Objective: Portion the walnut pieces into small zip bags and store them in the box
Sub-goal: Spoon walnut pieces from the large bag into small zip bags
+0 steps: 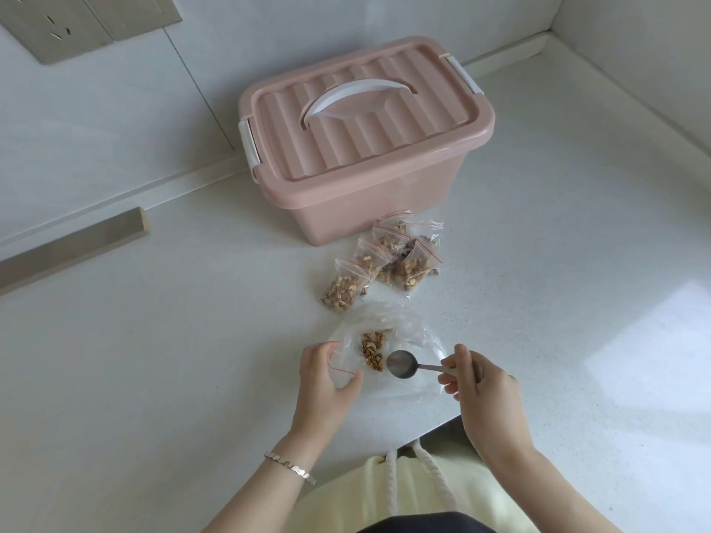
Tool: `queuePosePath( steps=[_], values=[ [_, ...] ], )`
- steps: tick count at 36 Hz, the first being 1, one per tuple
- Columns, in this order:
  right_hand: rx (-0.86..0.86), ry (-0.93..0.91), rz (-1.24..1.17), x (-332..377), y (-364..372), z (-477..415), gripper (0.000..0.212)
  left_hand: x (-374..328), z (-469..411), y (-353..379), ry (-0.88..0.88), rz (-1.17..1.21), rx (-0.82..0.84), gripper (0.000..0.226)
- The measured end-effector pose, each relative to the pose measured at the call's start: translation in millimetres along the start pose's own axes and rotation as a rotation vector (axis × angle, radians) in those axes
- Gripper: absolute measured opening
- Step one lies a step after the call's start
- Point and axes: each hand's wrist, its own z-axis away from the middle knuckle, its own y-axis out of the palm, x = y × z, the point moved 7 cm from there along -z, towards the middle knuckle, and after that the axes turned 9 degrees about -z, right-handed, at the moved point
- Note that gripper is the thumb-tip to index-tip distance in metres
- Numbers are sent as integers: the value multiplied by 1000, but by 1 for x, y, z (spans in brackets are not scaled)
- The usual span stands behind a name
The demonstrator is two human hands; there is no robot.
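Note:
My left hand (327, 373) holds a small zip bag (356, 355) with a red seal line, lying sideways with its mouth toward my palm; walnut pieces (373, 350) sit in its far end. My right hand (475, 378) grips the handle of a metal scoop (400, 364), whose empty bowl hovers just right of the bag. Both are over a large clear plastic bag (419, 340) spread on the counter. Several filled small zip bags (384, 259) lie in a cluster behind it. The pink storage box (361, 155) stands at the back, lid shut, white handle down.
The white counter (192, 359) runs to a wall corner at the back right. A wooden strip (73, 248) lies at the left by the wall. Wall sockets (77, 21) are at the top left. The counter's front edge is near my body.

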Motion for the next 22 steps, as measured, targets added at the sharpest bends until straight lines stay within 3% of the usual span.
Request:
queuePosePath(
  steps=[6, 13, 22],
  values=[
    [11, 37, -49, -5, 5, 1, 32, 4, -7, 16, 10, -109, 190, 35],
    [-59, 192, -261, -28, 5, -2, 36, -2, -10, 19, -81, 60, 331, 25],
    [-26, 246, -369, -45, 12, -8, 37, -4, -4, 26, -291, 252, 373, 23]
  ],
)
